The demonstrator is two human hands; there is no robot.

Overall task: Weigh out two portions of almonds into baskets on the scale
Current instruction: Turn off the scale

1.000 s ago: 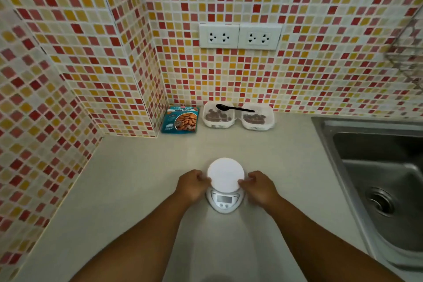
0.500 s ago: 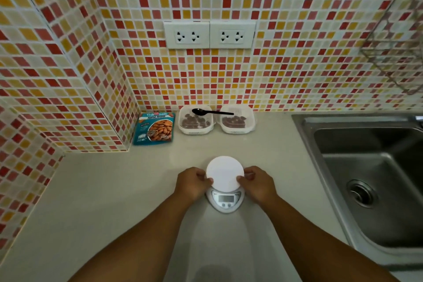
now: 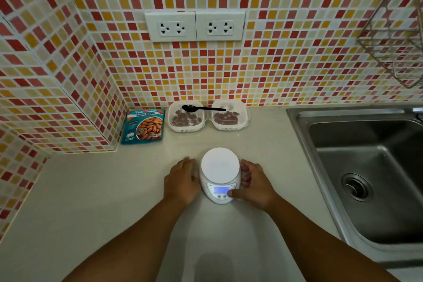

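Observation:
A white kitchen scale (image 3: 219,167) with a round bare platform stands on the counter in front of me, its blue display lit. My left hand (image 3: 182,181) lies against the scale's left side with its fingers stretched forward. My right hand (image 3: 254,184) curls round the scale's right side, and its thumb presses the buttons under the display. Two white baskets (image 3: 186,129) (image 3: 230,127) holding almonds stand side by side at the wall. A black spoon (image 3: 201,108) lies across both. A teal almond bag (image 3: 144,126) leans at the corner to their left.
A steel sink (image 3: 366,167) takes up the right side of the counter. A wire rack (image 3: 393,30) hangs on the tiled wall at upper right. Two wall sockets (image 3: 194,26) sit above the baskets. Tiled walls close off the left corner.
The scale's display has lit up. My right thumb has moved onto the front buttons. My left hand's fingers have loosened from the platform's edge and stretched forward.

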